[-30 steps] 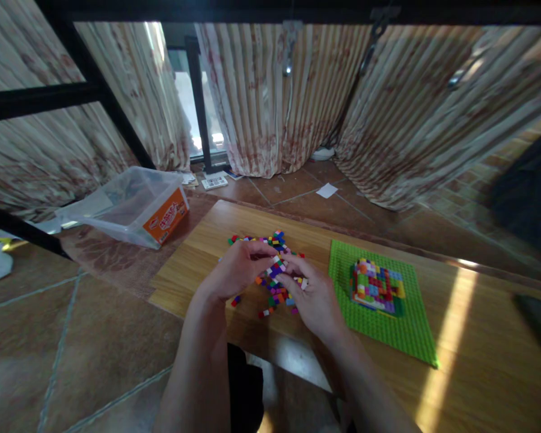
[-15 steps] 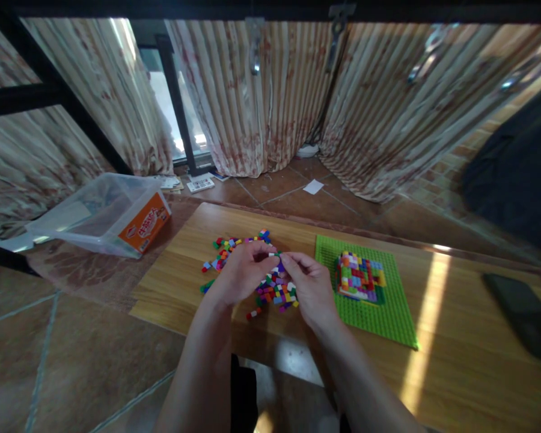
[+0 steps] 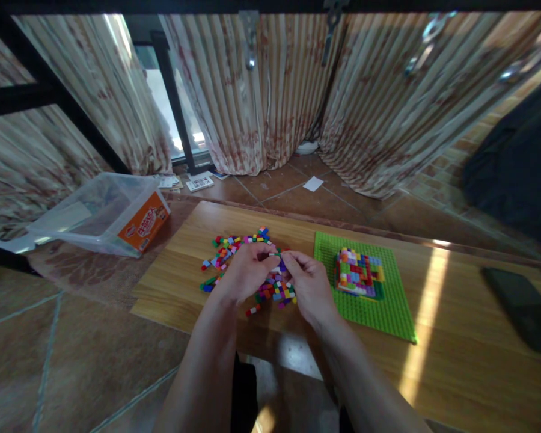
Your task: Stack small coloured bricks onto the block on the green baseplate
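Over a loose pile of small coloured toy bricks (image 3: pixel 277 294), my left hand (image 3: pixel 247 270) and my right hand (image 3: pixel 311 285) meet at the fingertips. Thumb and fingers of each are pinched together on small toy bricks, with bits of white, green and purple showing between them; their exact shape is too small to make out. Right of my right hand lies a green studded baseplate (image 3: pixel 365 322). On it stands a many-coloured block of bricks (image 3: pixel 358 273), with stacked layers and an uneven top.
The wooden table (image 3: pixel 171 282) carries a dark phone (image 3: pixel 523 310) at the right. A clear plastic bin (image 3: pixel 94 210) with an orange label lies on the floor at the left. Striped curtains (image 3: pixel 261 102) hang behind, and white paper (image 3: pixel 313 183) lies on the tiles.
Both hands stay almost in place, fingertips still pinched together over the pile. The whole view has shifted very slightly.
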Available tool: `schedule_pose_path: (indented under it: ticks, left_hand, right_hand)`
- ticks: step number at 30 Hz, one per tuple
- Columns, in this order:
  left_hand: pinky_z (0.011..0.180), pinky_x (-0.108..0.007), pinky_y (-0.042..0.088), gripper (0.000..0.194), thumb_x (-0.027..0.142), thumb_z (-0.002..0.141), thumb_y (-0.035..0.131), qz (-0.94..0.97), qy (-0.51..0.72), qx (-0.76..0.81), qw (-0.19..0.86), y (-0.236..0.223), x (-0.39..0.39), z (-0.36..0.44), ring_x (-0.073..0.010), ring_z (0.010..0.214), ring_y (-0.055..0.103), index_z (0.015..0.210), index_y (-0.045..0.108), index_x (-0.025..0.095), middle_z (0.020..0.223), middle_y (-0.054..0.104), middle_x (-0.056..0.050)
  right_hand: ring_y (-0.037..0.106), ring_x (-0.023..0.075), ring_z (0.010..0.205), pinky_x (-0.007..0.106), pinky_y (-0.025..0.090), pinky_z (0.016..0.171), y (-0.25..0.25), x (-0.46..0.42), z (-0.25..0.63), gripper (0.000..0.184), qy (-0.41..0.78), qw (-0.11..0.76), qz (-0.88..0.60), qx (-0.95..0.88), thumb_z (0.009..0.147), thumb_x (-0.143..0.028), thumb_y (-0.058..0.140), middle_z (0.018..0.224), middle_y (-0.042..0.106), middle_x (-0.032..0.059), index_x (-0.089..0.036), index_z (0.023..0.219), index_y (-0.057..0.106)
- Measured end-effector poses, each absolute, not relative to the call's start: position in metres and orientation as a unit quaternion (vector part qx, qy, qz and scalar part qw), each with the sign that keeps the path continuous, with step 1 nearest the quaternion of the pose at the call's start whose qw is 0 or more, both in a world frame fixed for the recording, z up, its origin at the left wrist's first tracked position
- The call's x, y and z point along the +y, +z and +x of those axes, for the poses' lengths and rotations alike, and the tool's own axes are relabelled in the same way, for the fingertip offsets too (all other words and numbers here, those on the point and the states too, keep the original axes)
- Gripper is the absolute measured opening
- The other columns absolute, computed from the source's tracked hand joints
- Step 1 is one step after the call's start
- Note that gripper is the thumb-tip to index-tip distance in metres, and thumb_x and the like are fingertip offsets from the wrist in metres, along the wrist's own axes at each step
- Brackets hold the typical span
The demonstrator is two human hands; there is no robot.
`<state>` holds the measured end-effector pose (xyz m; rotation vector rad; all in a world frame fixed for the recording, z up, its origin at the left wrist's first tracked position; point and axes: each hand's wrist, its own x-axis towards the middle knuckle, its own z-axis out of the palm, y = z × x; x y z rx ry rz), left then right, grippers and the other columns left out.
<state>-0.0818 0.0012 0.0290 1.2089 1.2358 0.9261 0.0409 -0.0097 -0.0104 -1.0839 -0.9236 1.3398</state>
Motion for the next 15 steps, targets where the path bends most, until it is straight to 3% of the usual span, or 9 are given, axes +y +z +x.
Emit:
schedule_pose_path:
  ticks: [7,10,15]
  left_hand:
    - [0.055,-0.021,0.039,0.007,0.02,0.071,0.061,0.472,0.394,0.509,0.603,0.034,-0.001,-0.084,-0.009,0.055,0.051,0.07,0.063,0.013,0.062,0.059,0.002]
    - [0.052,-0.02,0.037,0.008,0.021,0.072,0.061,0.502,0.39,0.542,0.55,0.028,0.001,-0.087,-0.0084,0.052,0.047,0.07,0.064,0.014,0.06,0.058,0.003]
    - [0.052,-0.022,0.038,0.009,0.017,0.073,0.058,0.549,0.365,0.605,0.446,0.012,0.008,-0.096,-0.0111,0.053,0.05,0.069,0.066,0.015,0.057,0.058,0.002]
  right_hand:
    - [0.044,0.0097,0.049,0.023,0.034,0.049,-0.007,-0.009,0.044,0.029,0.631,0.538,-0.44,-0.346,0.067,-0.047,0.074,0.052,0.054,-0.0051,-0.019,0.068,0.067]
    - [0.05,0.0126,0.053,0.026,0.038,0.054,-0.01,-0.007,0.047,0.026,0.515,0.523,-0.507,-0.452,0.075,-0.044,0.067,0.058,0.061,-0.0019,-0.019,0.073,0.069]
    - [0.064,0.0204,0.076,0.031,0.044,0.071,-0.014,-0.007,0.052,0.019,0.272,0.415,-0.576,-0.65,0.085,-0.028,0.057,0.08,0.073,0.0061,-0.02,0.081,0.074]
